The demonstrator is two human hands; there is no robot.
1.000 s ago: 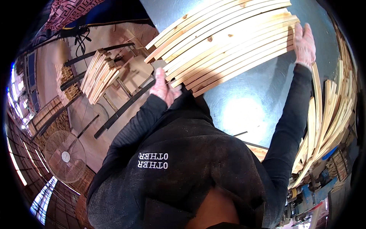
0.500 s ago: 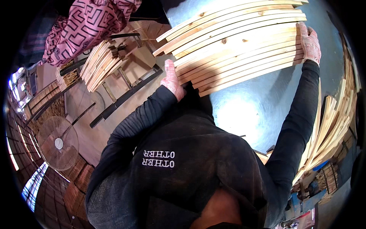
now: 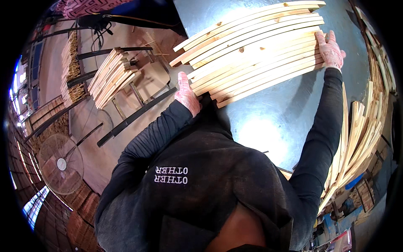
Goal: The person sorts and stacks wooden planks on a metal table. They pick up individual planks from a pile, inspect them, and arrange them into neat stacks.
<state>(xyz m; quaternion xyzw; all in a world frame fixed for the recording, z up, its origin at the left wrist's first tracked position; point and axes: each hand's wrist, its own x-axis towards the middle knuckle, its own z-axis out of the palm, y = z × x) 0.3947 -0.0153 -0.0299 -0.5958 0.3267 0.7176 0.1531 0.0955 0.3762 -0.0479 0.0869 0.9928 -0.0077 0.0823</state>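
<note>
Right hand [image 3: 331, 51]: now spread wider at wooden slats [image 3: 256, 56]; hold seemingly eased.
Left hand [image 3: 187, 96]: grip cannot be told.

Woodworking workshop: wooden strips [image 3: 257, 54] across metal table [image 3: 268, 109], stacked slats [image 3: 110, 80], caged fan [image 3: 61, 164].

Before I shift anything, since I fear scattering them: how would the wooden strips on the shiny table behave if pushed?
The wooden strips probably slide readily: the table looks glossy. Lying staggered, they may slip past one another. Apparently flat, they seem unlikely to roll.
</note>
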